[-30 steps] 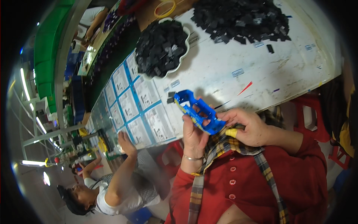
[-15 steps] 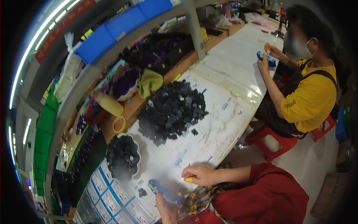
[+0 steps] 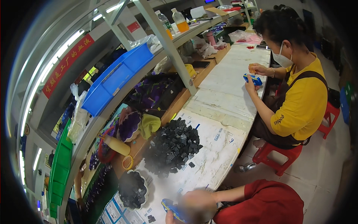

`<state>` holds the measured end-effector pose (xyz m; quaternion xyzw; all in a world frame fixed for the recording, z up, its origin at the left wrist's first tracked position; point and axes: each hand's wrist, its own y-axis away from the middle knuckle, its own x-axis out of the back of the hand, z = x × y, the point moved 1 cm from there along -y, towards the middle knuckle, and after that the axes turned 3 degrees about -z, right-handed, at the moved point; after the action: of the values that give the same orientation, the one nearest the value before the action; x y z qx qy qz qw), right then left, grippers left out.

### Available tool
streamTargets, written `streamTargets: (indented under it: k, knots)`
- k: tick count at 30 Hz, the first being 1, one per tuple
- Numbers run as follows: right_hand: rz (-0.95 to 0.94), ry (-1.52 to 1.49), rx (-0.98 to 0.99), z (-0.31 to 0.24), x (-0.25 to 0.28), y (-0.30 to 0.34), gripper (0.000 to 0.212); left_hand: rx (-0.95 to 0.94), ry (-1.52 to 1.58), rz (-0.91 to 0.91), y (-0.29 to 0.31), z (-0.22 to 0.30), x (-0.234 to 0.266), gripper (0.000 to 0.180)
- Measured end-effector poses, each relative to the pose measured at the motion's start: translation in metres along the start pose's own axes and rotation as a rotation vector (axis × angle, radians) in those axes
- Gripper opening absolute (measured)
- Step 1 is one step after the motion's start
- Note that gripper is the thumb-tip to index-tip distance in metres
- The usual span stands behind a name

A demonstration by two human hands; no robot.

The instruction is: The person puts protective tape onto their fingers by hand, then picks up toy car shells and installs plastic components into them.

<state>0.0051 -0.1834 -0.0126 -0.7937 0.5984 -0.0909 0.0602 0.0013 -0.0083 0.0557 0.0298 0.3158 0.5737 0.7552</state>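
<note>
At the lower edge of the view, my left hand (image 3: 170, 217) grips a small blue piece (image 3: 173, 211) with yellow marks; it somewhat resembles a toy car body. My right hand (image 3: 199, 204) is beside that piece, its fingers lost in blur, so whether it holds anything is hidden. Small black flat pieces (image 3: 175, 143) lie heaped on the white table beyond my hands. More of them fill a scallop-edged bowl (image 3: 145, 196) to the left of my hands. A few loose black pieces (image 3: 150, 218) rest near the bowl.
Across the table's right edge sits a co-worker (image 3: 298, 97) in yellow, holding a similar blue piece (image 3: 253, 79). A shelf with a blue bin (image 3: 117, 80) runs along the left. Below it stand a yellow tape roll (image 3: 128, 162), a pale bottle (image 3: 117, 145) and a green cloth (image 3: 150, 126).
My right hand has moved in to the blue piece and is now blurred. The whole view has shifted, showing more of the shelf. My left hand still grips the piece.
</note>
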Motion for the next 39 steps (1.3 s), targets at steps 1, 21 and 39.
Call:
streamTargets:
  k: [1,21,39]
  knots:
    - [0.003,-0.002,0.008,0.001,0.001,0.001,0.022,0.031,0.007,-0.001,0.001,0.000,-0.004,0.037]
    - [0.047,-0.634,-0.069,0.001,0.019,0.006,0.022,-0.001,-0.151,-0.051,-0.012,-0.009,-0.031,0.037]
    - [0.059,-0.641,-0.042,0.004,0.024,0.004,0.019,-0.003,-0.217,0.004,-0.010,-0.007,-0.054,0.035]
